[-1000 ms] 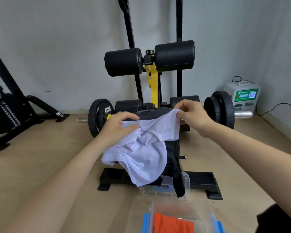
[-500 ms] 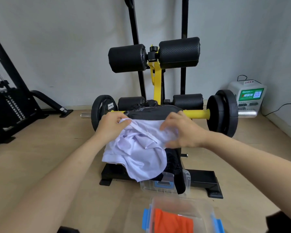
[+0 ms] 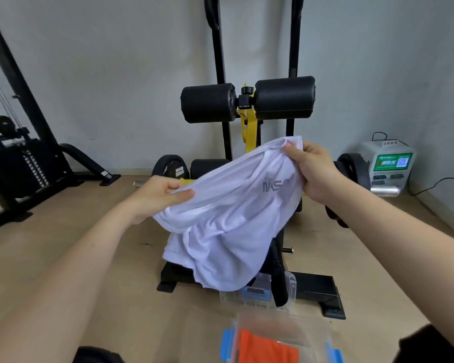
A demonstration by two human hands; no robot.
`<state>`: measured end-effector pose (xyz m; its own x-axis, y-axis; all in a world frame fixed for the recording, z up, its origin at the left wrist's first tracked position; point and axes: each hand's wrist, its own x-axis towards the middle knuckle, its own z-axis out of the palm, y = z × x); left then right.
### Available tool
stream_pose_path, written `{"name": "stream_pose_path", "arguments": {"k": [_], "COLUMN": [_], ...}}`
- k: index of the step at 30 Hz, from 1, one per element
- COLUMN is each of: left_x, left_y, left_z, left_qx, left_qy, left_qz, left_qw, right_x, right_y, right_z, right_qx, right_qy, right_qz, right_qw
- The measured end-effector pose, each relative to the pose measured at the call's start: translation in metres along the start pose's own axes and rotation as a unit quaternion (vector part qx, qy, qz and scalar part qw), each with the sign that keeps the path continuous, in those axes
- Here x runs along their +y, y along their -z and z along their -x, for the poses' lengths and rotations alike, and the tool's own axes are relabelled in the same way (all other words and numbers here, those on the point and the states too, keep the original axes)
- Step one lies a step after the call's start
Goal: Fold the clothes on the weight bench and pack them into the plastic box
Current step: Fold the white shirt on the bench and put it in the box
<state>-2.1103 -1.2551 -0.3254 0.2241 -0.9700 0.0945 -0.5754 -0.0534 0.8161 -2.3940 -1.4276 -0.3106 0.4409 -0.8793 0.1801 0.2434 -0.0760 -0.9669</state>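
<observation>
I hold a white T-shirt (image 3: pixel 231 221) with grey lettering stretched in the air in front of the weight bench (image 3: pixel 247 142). My left hand (image 3: pixel 157 195) pinches its lower left edge. My right hand (image 3: pixel 312 171) grips its upper right edge, higher than the left. The shirt hangs down over the bench and hides most of the seat. A black garment (image 3: pixel 277 273) droops off the bench behind the shirt. Near the bottom edge stands the clear plastic box (image 3: pixel 323 339) with blue clips; an orange garment (image 3: pixel 265 349) lies folded inside.
The box's clear lid (image 3: pixel 290 284) with a blue latch leans against the bench's black base (image 3: pixel 317 289). A barbell with black plates (image 3: pixel 351 171) crosses behind the bench. A cable machine (image 3: pixel 19 169) stands at the left, a white device (image 3: pixel 388 166) at the right wall.
Both hands have lifted the white T-shirt off the bench and spread it apart; my right hand moved up and to the right. The camera has tilted downward slightly.
</observation>
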Motion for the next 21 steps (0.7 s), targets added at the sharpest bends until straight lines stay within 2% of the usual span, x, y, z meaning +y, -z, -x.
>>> {"name": "stream_pose_path", "arguments": {"k": [5, 11, 16, 18, 21], "left_x": [0.006, 0.012, 0.025, 0.026, 0.027], "left_y": [0.009, 0.022, 0.035, 0.041, 0.049], "left_z": [0.011, 0.014, -0.008, -0.016, -0.024], "left_qx": [0.04, 0.045, 0.148, 0.17, 0.176], "left_qy": [0.006, 0.033, 0.02, -0.005, -0.04], "left_qz": [0.06, 0.086, 0.189, 0.164, 0.055], "left_qw": [0.997, 0.995, 0.97, 0.972, 0.982], "right_x": [-0.015, -0.034, -0.042, -0.043, -0.047], "right_y": [0.005, 0.018, 0.019, 0.018, 0.016], "right_z": [0.004, 0.007, -0.005, -0.01, -0.019], "right_qx": [0.044, 0.059, 0.062, 0.058, 0.052], "right_qy": [-0.024, -0.04, -0.016, -0.003, 0.021], "right_qz": [0.016, 0.064, 0.148, 0.164, 0.177], "right_qw": [0.999, 0.995, 0.987, 0.985, 0.983]}}
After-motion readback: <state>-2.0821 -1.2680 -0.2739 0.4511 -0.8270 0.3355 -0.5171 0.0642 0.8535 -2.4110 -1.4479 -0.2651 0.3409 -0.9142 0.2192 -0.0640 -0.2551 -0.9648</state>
